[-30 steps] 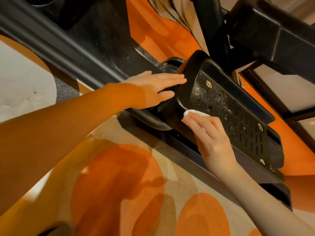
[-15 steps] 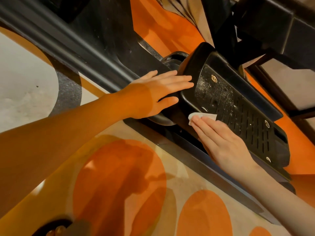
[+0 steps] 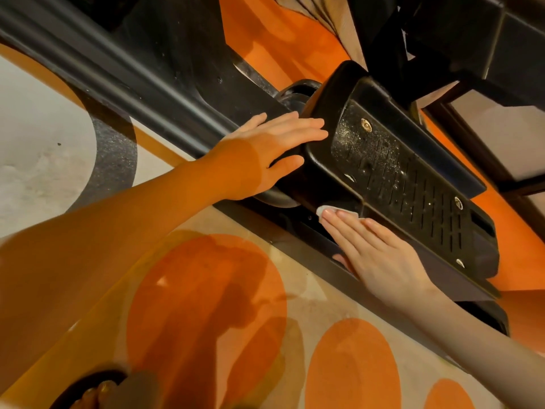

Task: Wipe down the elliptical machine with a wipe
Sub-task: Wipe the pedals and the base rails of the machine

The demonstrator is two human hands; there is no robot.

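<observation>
at centre frame, the black foot pedal point(image 3: 407, 184) of the elliptical machine point(image 3: 165, 84) runs from about 11 o'clock down to 4 o'clock, its ribbed top speckled w/ dust and studded w/ metal bolts. left hand point(image 3: 265, 154) lies flat against the pedal's front end at approx 9 o'clock of the pedal, fingers straight and together, thumb below them, gripping nothing, just pressing on the black plastic. right hand point(image 3: 374, 249) sits at 6 o'clock of the pedal, fingers straight, pressing a white wipe point(image 3: 324, 208) against the pedal's lower side edge; only a small corner of the wipe shows past the fingertips, rest hidden under the fingers. right thumb mostly out of sight under the palm. both forearms bare, left one coming in from 8 o'clock, right one from 4 o'clock. a dark rail point(image 3: 118, 81) of the machine crosses diagonally from 10 o'clock toward the pedal. floor point(image 3: 206, 305) below is beige w/ big orange circles and a grey patch at 9 o'clock. more black frame parts at 1 o'clock.
</observation>
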